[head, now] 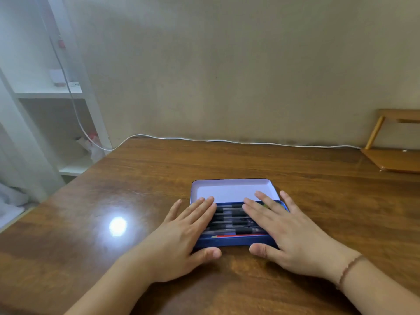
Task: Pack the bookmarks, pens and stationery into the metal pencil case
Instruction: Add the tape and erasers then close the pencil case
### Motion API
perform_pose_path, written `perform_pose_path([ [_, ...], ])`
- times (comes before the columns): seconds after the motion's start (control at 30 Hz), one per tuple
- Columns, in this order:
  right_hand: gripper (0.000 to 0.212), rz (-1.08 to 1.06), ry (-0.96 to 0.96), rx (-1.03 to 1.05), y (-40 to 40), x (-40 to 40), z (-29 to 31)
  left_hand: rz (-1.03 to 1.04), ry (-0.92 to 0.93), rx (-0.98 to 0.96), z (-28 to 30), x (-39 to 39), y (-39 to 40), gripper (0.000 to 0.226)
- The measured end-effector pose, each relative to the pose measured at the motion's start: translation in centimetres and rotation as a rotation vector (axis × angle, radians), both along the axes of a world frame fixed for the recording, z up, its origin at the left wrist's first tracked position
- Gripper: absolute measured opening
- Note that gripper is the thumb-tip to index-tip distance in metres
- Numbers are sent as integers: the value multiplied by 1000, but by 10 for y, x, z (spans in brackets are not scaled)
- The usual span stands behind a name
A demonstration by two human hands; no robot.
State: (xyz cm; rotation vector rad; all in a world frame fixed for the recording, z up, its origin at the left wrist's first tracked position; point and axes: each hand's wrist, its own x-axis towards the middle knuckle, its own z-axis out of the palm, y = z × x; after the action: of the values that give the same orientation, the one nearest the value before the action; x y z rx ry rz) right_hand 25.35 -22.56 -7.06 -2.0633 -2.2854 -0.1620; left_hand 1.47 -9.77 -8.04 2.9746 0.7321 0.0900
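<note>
Surface: a brown wooden table (141, 178) with a glossy top; a round glare spot (117, 226) lies to the left of the left hand's fingers.
Room: a plain beige wall (227, 64) stands beyond the fingertips; a white cable (227, 140) runs along the table's far edge; a white shelf unit (52, 94) is far left, a wooden stand (393, 155) far right.
Case: one blue metal pencil case (234, 242) lies open on the table under both hands, its pale lid (229, 189) lying back just past the fingertips.
Pens: about five dark-gripped pens (229, 220) lie side by side in the tray between the two sets of fingers; the exact count is blurred.
Pencil: one red pencil (241, 235) lies nearest the thumbs.
Hands: two.
Left hand (179, 235): fingers straight and flat across the tray's left end, grasping nothing; thumb at the case's near wall.
Right hand (293, 233): fingers straight and spread over the right end, grasping nothing; thumb at the near wall.
Wrist: one thin brown bracelet (350, 267) sits on the right wrist.
</note>
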Motion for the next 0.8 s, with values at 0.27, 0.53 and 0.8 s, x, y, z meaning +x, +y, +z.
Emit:
perform_pose_path([
  [0.27, 83, -57, -82, -19, -1, -6, 3, 49, 53, 168, 7, 8, -14, 109],
  [0.53, 83, -108, 156, -81, -12, 18, 11, 172, 125, -23, 13, -9, 2, 118],
  [0.8, 80, -111, -161, -27, -8, 2, 2, 168, 172, 46, 12, -8, -5, 122],
])
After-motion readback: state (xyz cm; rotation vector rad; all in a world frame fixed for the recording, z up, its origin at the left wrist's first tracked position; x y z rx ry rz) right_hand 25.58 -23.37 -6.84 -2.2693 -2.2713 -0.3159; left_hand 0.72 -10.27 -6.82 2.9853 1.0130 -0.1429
